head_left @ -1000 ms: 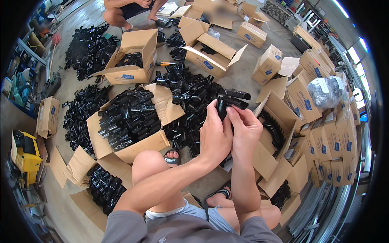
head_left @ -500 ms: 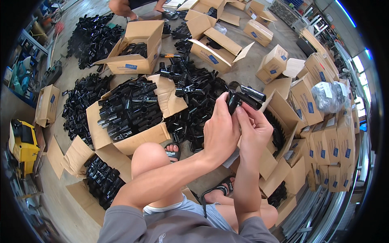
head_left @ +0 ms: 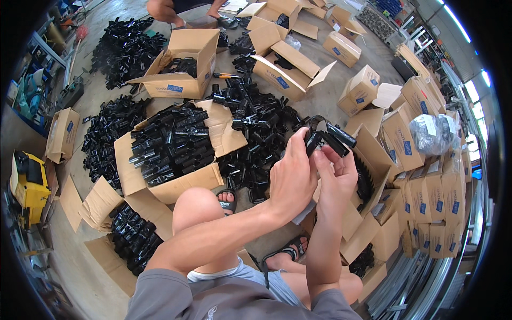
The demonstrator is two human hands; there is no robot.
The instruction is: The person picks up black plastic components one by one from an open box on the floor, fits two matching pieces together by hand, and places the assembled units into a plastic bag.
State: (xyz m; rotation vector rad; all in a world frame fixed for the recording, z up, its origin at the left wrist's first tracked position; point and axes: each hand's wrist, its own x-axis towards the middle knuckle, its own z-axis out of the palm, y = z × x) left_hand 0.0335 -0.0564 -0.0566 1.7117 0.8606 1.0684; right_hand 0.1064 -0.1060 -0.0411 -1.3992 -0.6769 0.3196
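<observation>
Both hands are raised together in front of my knees, holding a glossy black tubular fitting [head_left: 336,143] that has hinged-looking curved parts. My left hand [head_left: 292,173] grips its left end, fingers closed and pointing up. My right hand [head_left: 337,173] pinches its lower side with thumb and fingers. Part of the fitting is hidden by my fingers. Beyond my hands lies a loose heap of similar black fittings [head_left: 261,128] on the floor. Just right of my hands, an open carton [head_left: 381,144] contains black fittings stacked along its side.
An open carton [head_left: 128,160] at left holds rows of black fittings. Another full carton [head_left: 112,261] is near my left knee. Farther off are an open box [head_left: 176,88] and another person's leg [head_left: 160,10]. Stacked cartons [head_left: 426,197] and metal profiles [head_left: 410,293] line the right side.
The fitting has turned slightly in my hands, and its curved parts now show further apart. My hands have shifted a little; both still hold it.
</observation>
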